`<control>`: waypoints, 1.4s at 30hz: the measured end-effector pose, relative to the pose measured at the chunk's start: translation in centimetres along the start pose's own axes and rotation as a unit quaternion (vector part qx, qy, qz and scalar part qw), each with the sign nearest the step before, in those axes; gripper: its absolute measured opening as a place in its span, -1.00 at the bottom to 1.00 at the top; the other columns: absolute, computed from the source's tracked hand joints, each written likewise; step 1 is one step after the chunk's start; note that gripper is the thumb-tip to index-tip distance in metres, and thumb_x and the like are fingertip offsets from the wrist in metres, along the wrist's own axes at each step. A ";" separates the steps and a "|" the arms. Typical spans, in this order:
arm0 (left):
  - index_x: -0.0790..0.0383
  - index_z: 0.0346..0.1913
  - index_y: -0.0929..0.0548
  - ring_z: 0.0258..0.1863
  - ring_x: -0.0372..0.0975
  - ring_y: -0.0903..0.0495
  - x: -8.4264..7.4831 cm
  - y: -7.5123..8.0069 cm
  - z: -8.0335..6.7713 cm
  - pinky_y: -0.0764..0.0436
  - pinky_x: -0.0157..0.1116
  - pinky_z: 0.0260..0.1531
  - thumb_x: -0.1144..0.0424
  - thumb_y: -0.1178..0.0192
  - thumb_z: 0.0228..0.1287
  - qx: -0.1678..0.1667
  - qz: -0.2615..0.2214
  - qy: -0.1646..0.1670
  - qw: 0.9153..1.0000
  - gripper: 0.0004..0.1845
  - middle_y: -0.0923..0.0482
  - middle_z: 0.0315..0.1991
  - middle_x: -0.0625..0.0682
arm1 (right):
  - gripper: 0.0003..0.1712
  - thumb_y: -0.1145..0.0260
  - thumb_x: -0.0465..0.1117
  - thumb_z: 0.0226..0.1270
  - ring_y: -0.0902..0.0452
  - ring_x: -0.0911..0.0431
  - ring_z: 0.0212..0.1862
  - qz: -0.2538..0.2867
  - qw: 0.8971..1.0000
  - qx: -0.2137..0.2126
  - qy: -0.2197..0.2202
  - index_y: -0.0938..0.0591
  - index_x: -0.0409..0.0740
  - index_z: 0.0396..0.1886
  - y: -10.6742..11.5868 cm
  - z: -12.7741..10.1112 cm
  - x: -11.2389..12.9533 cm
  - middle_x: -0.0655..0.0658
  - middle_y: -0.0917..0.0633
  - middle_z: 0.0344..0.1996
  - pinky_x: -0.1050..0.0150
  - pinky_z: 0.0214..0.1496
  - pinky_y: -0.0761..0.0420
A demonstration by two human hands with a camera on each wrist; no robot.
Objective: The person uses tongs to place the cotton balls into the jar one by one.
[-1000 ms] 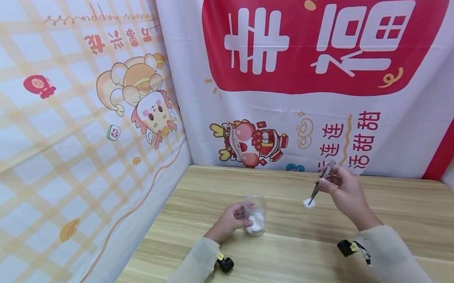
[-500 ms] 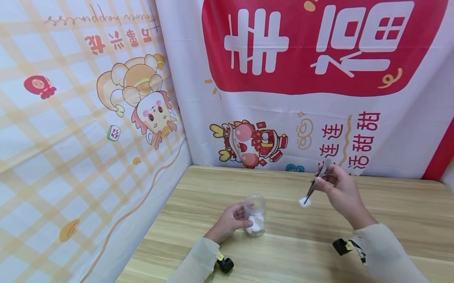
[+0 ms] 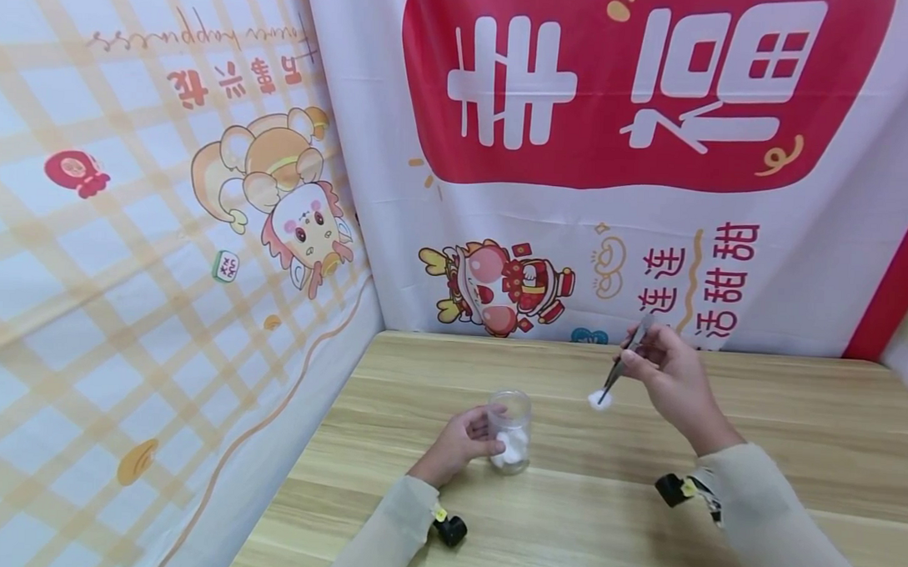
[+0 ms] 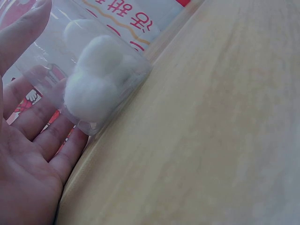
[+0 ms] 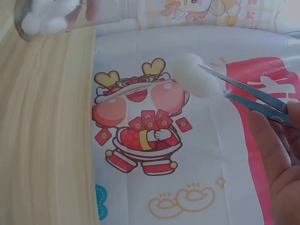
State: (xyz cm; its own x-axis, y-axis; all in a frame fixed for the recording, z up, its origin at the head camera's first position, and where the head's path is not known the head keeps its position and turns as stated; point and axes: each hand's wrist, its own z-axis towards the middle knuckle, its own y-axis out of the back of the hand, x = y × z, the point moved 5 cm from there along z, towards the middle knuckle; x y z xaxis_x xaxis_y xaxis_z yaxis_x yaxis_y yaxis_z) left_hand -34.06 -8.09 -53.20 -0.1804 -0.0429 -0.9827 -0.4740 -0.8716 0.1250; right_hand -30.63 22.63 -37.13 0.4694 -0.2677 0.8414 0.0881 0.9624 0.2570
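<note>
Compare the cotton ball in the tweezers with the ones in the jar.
The cotton ball in the tweezers is single and held in the air above the table by the right hand; the balls in the jar are several, packed together at its bottom. The held one is pinched at the tweezer tips; the jar ones lie loose behind clear plastic, the left hand steadying the jar. All are white and fluffy, seemingly alike in size.

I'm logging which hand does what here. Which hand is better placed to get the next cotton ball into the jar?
The right hand: its tweezers already pinch a cotton ball beside the jar. The left hand is busy holding the jar.
</note>
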 end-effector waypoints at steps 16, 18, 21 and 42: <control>0.04 0.31 -0.47 0.18 -0.13 -0.50 -0.3 -0.1 -0.1 -0.50 -0.23 0.15 0.18 -0.46 0.09 -0.001 -0.002 0.001 1.000 -0.32 -0.49 0.23 0.00 | -0.72 -0.21 -0.32 0.43 -0.62 0.04 -0.11 0.001 1.000 -0.003 0.012 -0.44 -0.26 0.07 -1.0 0.7 1.1 -0.24 -0.54 -0.08 0.29 -0.16 -0.68; 0.04 0.32 -0.47 0.18 -0.12 -0.50 -0.2 -0.1 -0.1 -0.50 -0.23 0.15 0.19 -0.46 0.10 -0.002 -0.004 0.003 1.000 -0.32 -0.49 0.23 0.02 | -0.73 -0.21 -0.35 0.42 -0.63 0.05 -0.11 0.007 1.000 -0.003 0.011 -0.44 -0.26 0.06 -1.2 0.7 1.2 -0.25 -0.54 -0.08 0.28 -0.16 -0.68; 0.09 0.33 -0.46 0.17 -0.10 -0.50 -0.2 -0.1 -0.1 -0.49 -0.22 0.16 0.23 -0.44 0.12 -0.002 -0.013 0.002 1.000 -0.33 -0.50 0.22 0.06 | -0.72 -0.21 -0.38 0.41 -0.64 0.05 -0.12 0.016 1.000 -0.003 0.012 -0.44 -0.28 0.07 -1.4 0.9 1.4 -0.28 -0.53 -0.09 0.27 -0.16 -0.69; 0.13 0.33 -0.45 0.18 -0.09 -0.50 -0.3 -0.1 0.0 -0.49 -0.23 0.16 0.26 -0.43 0.13 -0.002 -0.009 -0.003 1.000 -0.33 -0.50 0.22 0.08 | -0.69 -0.22 -0.43 0.38 -0.64 0.04 -0.14 0.078 0.996 0.000 0.036 -0.43 -0.37 0.07 -3.7 1.3 2.3 -0.40 -0.52 -0.08 0.22 -0.15 -0.68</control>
State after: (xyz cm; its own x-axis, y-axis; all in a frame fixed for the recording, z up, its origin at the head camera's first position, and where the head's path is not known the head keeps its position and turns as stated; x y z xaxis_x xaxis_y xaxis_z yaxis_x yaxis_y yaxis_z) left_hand -33.94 -7.98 -52.90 -0.1772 -0.0232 -0.9839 -0.4734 -0.8745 0.1059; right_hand -31.02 18.45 -35.56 0.5393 -0.1114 0.8347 0.0091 0.9919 0.1265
